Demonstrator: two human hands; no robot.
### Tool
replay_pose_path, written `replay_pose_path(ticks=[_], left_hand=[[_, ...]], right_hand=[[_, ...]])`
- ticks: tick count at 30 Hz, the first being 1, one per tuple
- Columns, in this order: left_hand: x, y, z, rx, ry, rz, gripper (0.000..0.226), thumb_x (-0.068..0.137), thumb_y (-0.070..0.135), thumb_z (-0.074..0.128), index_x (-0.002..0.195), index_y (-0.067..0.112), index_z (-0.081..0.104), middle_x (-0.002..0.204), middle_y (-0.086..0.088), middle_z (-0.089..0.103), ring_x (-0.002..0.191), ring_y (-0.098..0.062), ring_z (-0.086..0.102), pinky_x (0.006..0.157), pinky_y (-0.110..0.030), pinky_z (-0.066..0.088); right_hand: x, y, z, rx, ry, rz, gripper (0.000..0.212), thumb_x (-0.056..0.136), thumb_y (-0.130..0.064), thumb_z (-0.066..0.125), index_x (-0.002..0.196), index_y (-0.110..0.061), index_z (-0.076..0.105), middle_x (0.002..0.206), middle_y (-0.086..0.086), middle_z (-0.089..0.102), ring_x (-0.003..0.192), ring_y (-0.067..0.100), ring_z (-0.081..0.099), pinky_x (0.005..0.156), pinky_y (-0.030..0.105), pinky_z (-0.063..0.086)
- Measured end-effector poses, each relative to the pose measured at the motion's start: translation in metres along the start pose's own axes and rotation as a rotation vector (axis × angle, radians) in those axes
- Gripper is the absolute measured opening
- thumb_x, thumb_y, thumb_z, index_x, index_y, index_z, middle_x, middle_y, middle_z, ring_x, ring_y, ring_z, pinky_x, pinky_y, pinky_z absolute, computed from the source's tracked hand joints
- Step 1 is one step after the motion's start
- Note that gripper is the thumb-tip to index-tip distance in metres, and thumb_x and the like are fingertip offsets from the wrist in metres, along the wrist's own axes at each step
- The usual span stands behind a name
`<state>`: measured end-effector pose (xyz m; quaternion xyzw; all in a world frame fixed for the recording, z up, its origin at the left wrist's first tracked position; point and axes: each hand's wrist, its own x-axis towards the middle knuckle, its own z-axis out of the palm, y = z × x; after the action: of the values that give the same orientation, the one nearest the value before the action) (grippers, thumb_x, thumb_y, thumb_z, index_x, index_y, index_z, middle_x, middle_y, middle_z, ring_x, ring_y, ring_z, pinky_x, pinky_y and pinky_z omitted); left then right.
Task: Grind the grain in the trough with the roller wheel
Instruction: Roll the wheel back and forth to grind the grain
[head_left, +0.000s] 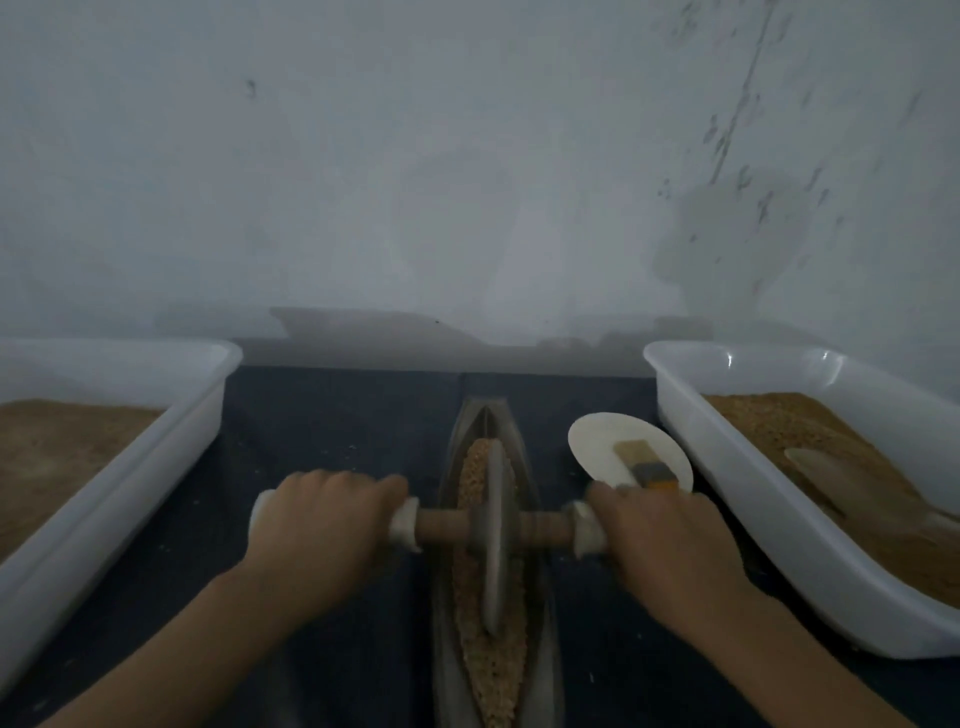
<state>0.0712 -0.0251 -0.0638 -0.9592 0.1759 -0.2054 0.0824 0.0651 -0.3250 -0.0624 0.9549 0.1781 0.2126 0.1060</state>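
1. Grain (491, 670) fills the long narrow trough (447, 613), which runs away from us down the middle of the dark table (322, 415); its nearest end leaves the bottom edge of the view.
2. We see the wheel (494, 530) standing on edge in the trough, its rim sunk in the grain, with a wooden axle (444, 527) through its centre crosswise to the trough.
3. Our left hand (322, 525) has a closed grip, fingers curled over the pale left handle (405, 525) of the axle.
4. Our right hand (654, 540) grips the pale right handle (584, 527) the same way, knuckles up.
5. Just beyond the right hand lies a pale round disc (597, 441) with a small brush (649, 467) resting on it, partly hidden by our fingers.
6. On the left a white tub (156, 441) holds brown meal (52, 441); it lies near the trough but apart from it.
7. On the right a second white tub (727, 493) holds brown grain and a scoop (831, 478) half buried in it.
8. Farthest off, a grey stained wall (467, 156) rises behind the table.
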Motion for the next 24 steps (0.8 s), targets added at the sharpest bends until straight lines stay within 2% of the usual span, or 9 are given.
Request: replay_pose_path(ticks=[3,7,10,13,14,16,18,21,24], left_hand=[[0.023,-0.004,0.014,-0.018,-0.033,-0.113,0.018,0.082,0.048,0.056,0.085,0.032,0.047,0.074,0.007,0.061,0.068,-0.019,0.061,0.057,-0.029,0.032],[0.028,-0.005,0.017,-0.014,-0.022,-0.124,0.019,0.082,0.049,0.056,0.086,0.033,0.047,0.073,0.007,0.059,0.067,-0.02,0.059,0.056,-0.03,0.032],[0.003,-0.005,0.004,-0.031,-0.062,-0.067,0.02,0.079,0.051,0.055,0.083,0.037,0.042,0.068,0.012,0.05,0.061,-0.013,0.051,0.054,-0.029,0.031],[-0.024,-0.004,-0.008,-0.047,0.019,0.047,0.035,0.064,0.051,0.064,0.071,0.039,0.032,0.052,0.014,0.034,0.044,-0.007,0.031,0.044,-0.024,0.019],[-0.028,-0.003,-0.012,-0.037,-0.007,0.074,0.041,0.059,0.051,0.066,0.069,0.039,0.029,0.049,0.014,0.03,0.041,-0.004,0.026,0.043,-0.022,0.015],[-0.027,-0.004,-0.012,0.005,-0.039,0.081,0.051,0.052,0.05,0.073,0.067,0.038,0.025,0.046,0.015,0.029,0.037,-0.003,0.022,0.043,-0.019,0.01],[-0.016,-0.003,-0.009,0.015,-0.03,0.046,0.055,0.05,0.049,0.077,0.065,0.037,0.026,0.045,0.014,0.034,0.035,-0.005,0.028,0.044,-0.019,0.012],[0.01,-0.006,0.011,0.007,0.019,-0.047,0.03,0.075,0.051,0.064,0.072,0.033,0.039,0.059,0.012,0.05,0.05,-0.011,0.046,0.05,-0.026,0.028],[0.033,-0.009,0.017,0.018,0.016,-0.104,0.022,0.082,0.05,0.056,0.08,0.032,0.043,0.071,0.008,0.059,0.063,-0.017,0.058,0.055,-0.028,0.031]], right_hand=[[0.037,0.004,0.009,-0.075,-0.01,0.018,0.038,0.068,-0.025,0.078,0.092,-0.025,0.049,0.072,-0.004,0.057,0.06,0.019,0.056,0.049,0.033,0.045],[0.053,0.01,0.008,-0.048,-0.046,0.011,0.03,0.077,-0.019,0.069,0.094,-0.025,0.045,0.077,-0.001,0.058,0.067,0.021,0.058,0.059,0.037,0.051],[0.02,0.008,0.001,0.032,-0.081,-0.042,0.042,0.075,-0.027,0.072,0.084,-0.036,0.031,0.069,-0.009,0.049,0.062,0.012,0.049,0.051,0.028,0.038],[-0.016,-0.001,-0.019,0.049,-0.043,-0.099,0.077,0.044,-0.037,0.085,0.078,-0.039,0.016,0.051,-0.012,0.042,0.043,0.004,0.025,0.043,0.015,0.008],[-0.02,-0.001,-0.026,0.054,-0.04,-0.099,0.08,0.038,-0.037,0.086,0.077,-0.038,0.017,0.048,-0.012,0.04,0.04,0.005,0.024,0.043,0.014,0.005],[-0.023,-0.002,-0.024,0.069,-0.075,-0.092,0.066,0.049,-0.034,0.084,0.075,-0.037,0.024,0.053,-0.011,0.047,0.041,0.006,0.036,0.041,0.019,0.016],[-0.011,-0.002,-0.018,0.038,-0.099,-0.046,0.044,0.065,-0.03,0.078,0.077,-0.035,0.036,0.063,-0.008,0.057,0.051,0.009,0.05,0.049,0.024,0.026],[0.021,0.002,-0.002,0.012,-0.105,0.017,0.033,0.077,-0.027,0.071,0.096,-0.031,0.045,0.08,-0.006,0.061,0.069,0.015,0.059,0.057,0.03,0.042],[0.048,0.007,0.011,0.015,-0.132,0.062,0.029,0.084,-0.026,0.065,0.101,-0.029,0.041,0.086,-0.002,0.06,0.077,0.022,0.059,0.068,0.039,0.052]])
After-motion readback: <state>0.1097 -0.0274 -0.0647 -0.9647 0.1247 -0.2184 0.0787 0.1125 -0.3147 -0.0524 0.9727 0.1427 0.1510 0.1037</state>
